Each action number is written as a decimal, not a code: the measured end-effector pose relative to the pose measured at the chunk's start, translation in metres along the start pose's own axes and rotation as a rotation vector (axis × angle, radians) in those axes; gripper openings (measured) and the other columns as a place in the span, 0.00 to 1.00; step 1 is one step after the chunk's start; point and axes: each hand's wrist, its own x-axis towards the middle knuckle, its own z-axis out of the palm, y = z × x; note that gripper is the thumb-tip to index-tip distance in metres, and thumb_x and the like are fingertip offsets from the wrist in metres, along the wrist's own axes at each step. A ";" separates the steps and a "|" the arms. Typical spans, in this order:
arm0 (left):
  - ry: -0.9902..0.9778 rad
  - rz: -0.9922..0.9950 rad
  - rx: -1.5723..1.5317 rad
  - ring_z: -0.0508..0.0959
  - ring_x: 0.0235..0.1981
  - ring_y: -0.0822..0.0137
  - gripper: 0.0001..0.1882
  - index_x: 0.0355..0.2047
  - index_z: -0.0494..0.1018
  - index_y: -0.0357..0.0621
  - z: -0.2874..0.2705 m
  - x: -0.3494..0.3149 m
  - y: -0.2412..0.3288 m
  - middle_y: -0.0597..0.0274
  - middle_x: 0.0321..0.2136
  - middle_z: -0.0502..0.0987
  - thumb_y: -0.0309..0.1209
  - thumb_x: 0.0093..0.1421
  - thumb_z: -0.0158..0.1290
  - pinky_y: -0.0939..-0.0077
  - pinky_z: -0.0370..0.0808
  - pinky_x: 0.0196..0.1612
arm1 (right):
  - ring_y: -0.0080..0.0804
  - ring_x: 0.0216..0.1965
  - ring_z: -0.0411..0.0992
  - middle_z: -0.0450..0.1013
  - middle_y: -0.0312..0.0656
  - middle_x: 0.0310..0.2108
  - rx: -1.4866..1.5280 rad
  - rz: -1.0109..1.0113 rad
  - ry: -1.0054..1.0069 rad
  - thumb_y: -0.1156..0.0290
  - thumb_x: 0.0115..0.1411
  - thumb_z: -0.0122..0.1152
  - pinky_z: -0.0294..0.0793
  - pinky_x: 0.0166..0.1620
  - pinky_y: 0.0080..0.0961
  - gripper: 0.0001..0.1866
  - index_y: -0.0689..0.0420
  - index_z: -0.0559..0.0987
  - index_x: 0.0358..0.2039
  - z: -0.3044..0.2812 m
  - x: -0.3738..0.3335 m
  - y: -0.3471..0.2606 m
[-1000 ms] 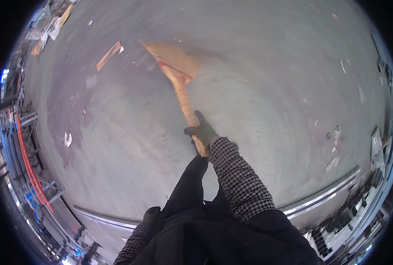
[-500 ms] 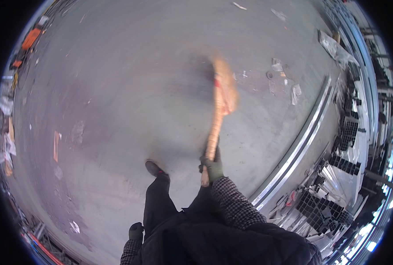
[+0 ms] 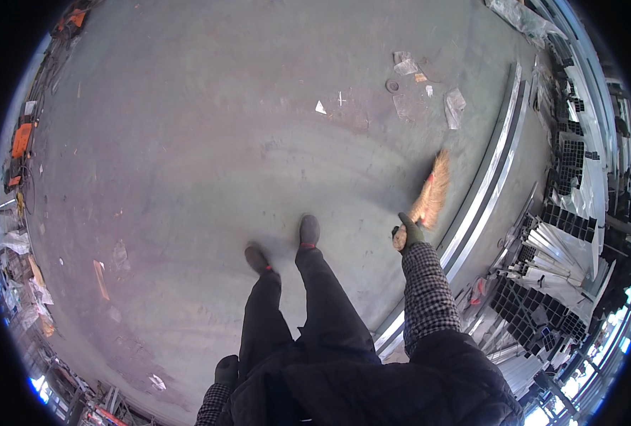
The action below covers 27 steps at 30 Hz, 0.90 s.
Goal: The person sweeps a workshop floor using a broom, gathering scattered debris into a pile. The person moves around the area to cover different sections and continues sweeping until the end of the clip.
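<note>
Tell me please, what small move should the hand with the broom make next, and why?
Probably swing the broom forward toward the scraps of plastic and paper. The gloved right hand grips its handle, its bristles sit low beside the long metal rails, and the litter lies on the concrete floor ahead. The left hand hangs by the hip.

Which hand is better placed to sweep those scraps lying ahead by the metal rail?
Right, most likely. The right hand already grips the broom, whose bristles point toward the scraps along the metal rail. The left hand hangs low by the hip, empty and far from the broom.
</note>
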 end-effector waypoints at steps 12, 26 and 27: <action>0.025 0.072 0.128 0.72 0.22 0.69 0.15 0.21 0.71 0.41 0.025 -0.015 0.072 0.61 0.17 0.72 0.37 0.61 0.47 0.66 0.69 0.28 | 0.48 0.44 0.76 0.76 0.58 0.39 -0.887 -0.164 -0.082 0.62 0.48 0.68 0.74 0.49 0.42 0.58 0.53 0.40 0.72 0.200 -0.074 0.175; -0.027 0.090 0.074 0.71 0.22 0.72 0.14 0.27 0.74 0.39 -0.031 0.023 0.050 0.63 0.19 0.74 0.38 0.62 0.50 0.69 0.69 0.26 | 0.37 0.42 0.74 0.71 0.49 0.48 -0.836 -0.181 -0.620 0.68 0.49 0.66 0.74 0.43 0.28 0.53 0.55 0.46 0.71 0.295 -0.179 0.166; -0.029 0.173 0.173 0.73 0.23 0.72 0.14 0.30 0.75 0.39 -0.034 0.028 0.054 0.63 0.21 0.76 0.39 0.62 0.52 0.70 0.71 0.28 | 0.33 0.41 0.73 0.70 0.47 0.48 -0.806 -0.210 -0.577 0.72 0.50 0.67 0.74 0.41 0.25 0.52 0.56 0.47 0.71 0.282 -0.181 0.159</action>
